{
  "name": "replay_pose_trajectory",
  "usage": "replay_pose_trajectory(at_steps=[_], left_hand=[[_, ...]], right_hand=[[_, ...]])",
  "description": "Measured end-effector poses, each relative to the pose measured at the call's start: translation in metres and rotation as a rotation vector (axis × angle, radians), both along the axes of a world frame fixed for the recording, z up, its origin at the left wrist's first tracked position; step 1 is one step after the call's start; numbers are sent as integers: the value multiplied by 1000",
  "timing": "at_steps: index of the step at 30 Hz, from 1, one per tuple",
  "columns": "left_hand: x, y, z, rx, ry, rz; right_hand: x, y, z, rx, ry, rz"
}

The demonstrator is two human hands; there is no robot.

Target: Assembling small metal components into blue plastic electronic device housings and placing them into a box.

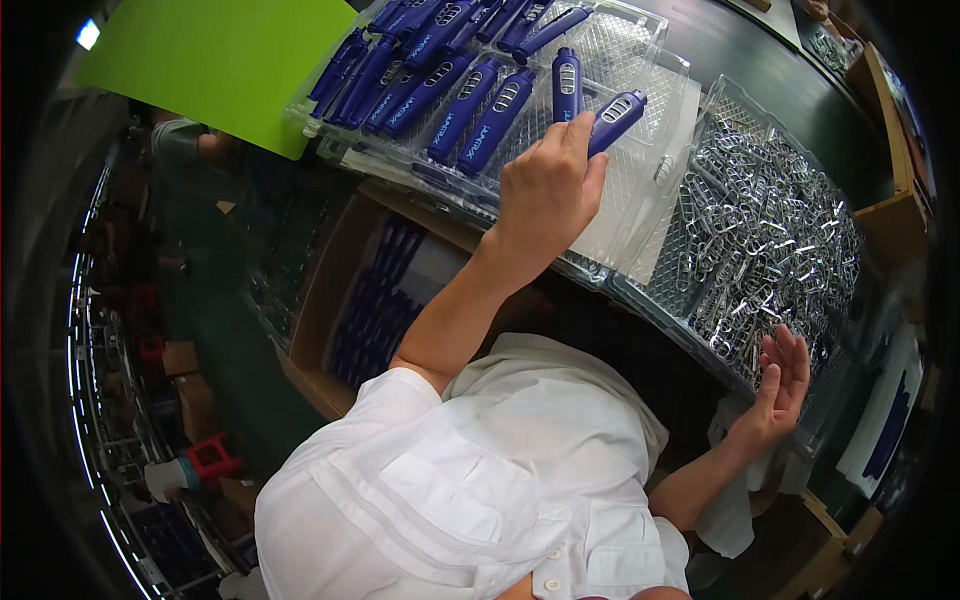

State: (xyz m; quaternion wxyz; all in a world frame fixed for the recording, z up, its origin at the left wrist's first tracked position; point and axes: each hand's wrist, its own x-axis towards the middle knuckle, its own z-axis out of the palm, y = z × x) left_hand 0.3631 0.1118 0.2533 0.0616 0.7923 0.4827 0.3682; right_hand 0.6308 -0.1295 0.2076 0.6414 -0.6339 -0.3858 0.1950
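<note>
My left hand (548,185) pinches the lower end of a dark blue tubular plastic piece (618,118) between thumb and fingers. The piece carries a silver oval, slotted inlay and tilts to the right. Just beyond my fingers lies another blue tubular piece (567,82), with the same kind of inlay. Several more blue pieces (470,105) rest in a clear plastic tray (420,160) at the upper left. My right hand (778,395) is open, palm turned up, fingers parted, beside the front edge of a bin heaped with small shiny metal parts (770,235).
Under the bench, a cardboard box (325,270) contains many blue pieces. A bright green board (215,65) stands at the upper left. Wooden edging (890,220) borders the metal-parts bin on the right. A red stool (212,458) is at the lower left.
</note>
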Motion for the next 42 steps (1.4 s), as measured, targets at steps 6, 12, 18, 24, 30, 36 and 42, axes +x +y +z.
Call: replay_pose_trajectory(at_steps=[6, 12, 18, 24, 30, 36, 42], left_hand=[[-19, 19, -5, -88, 195, 119], [-31, 4, -11, 75, 403, 269], [-55, -20, -13, 121, 315, 206], [-182, -34, -30, 46, -401, 345], [-361, -43, -158, -380, -451, 871], [-373, -33, -302, -640, 421, 807], [-380, -15, -375, -658, 621, 733]], right_hand=[[10, -15, 5, 0, 2, -99], [23, -2, 1, -336, -523, -374], [25, 14, -1, -400, -875, -229], [60, 22, -14, -552, -1122, -88], [83, 30, -34, -472, -1102, 33], [88, 18, -37, -573, -839, -221], [83, 6, -27, -364, -858, -194]])
